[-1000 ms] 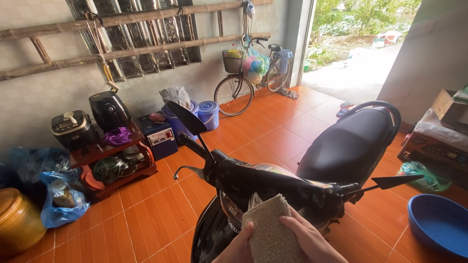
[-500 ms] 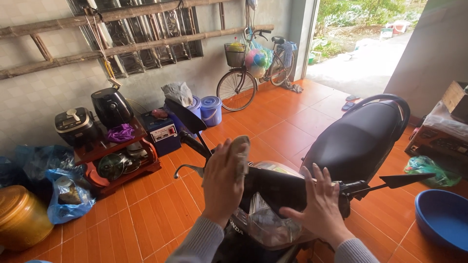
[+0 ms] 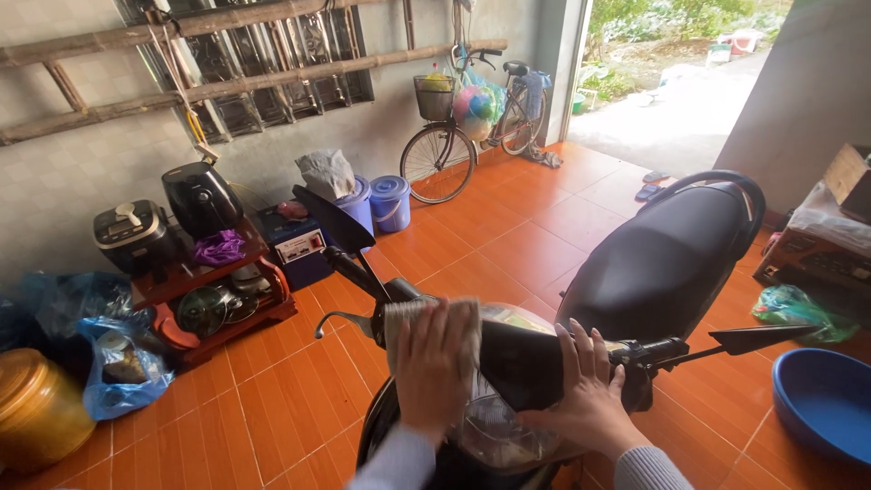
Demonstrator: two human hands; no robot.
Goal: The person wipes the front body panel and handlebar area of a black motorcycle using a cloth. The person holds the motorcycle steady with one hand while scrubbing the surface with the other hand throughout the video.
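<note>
- Your left hand (image 3: 434, 363) lies flat on a grey cloth (image 3: 426, 325), palm pressing it against the front panel (image 3: 522, 363) of the scooter; fingers spread over it, not bunched round it.
- The cloth sits at the panel's left end, just under the left handlebar stalk and mirror (image 3: 331, 220), which rise up and away from your grip.
- Right of the cloth, the dark panel runs bare to your right hand (image 3: 585, 390); I cannot tell from its look whether it has been wiped.
- Your right hand is open, empty, fingers up, braced against the panel's right end, just inside the right grip (image 3: 649, 351).
- Below both hands, the headlight (image 3: 494, 426) shows between your wrists, untouched.
- Beyond your right hand, the seat (image 3: 667, 259) is out of reach of the cloth.
- Judgement: wiping is early; only the left corner is under the cloth, while the rest of the panel, the headlight and the seat are left.
</note>
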